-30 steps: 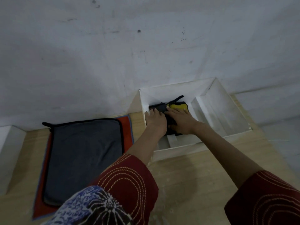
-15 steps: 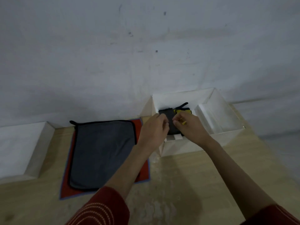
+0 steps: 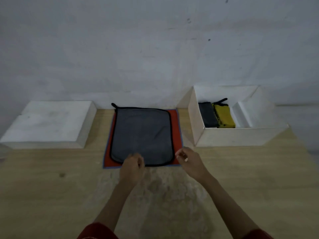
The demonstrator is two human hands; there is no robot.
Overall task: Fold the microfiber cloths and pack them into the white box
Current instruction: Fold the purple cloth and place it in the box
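In the head view, a grey microfiber cloth [image 3: 141, 135] with black edging lies flat and unfolded at the middle of the frame, spread over a red cloth [image 3: 178, 128] that shows only as a narrow border along its left, right and near sides. The grey cloth's long axis runs up the frame, from the near edge toward the wall [image 3: 138, 49], and its small black loop sticks out at the upper left corner. To the right, the white box [image 3: 241, 137] sits open against the wall. In its left part lie a folded grey cloth [image 3: 207, 116] and a folded yellow cloth [image 3: 224, 117], side by side and touching, long sides running front to back. To the right of them inside the box are white stepped surfaces. A flat white block [image 3: 50, 123] rests at the left of the wooden tabletop [image 3: 51, 187], apart from the cloths. The left hand [image 3: 133, 168] overlaps the grey cloth's near edge with curled fingers, and blur hides whether its grip is closed on the cloth. The right hand [image 3: 189, 163] hovers just beside the near right corner, its grip loose and holding nothing.
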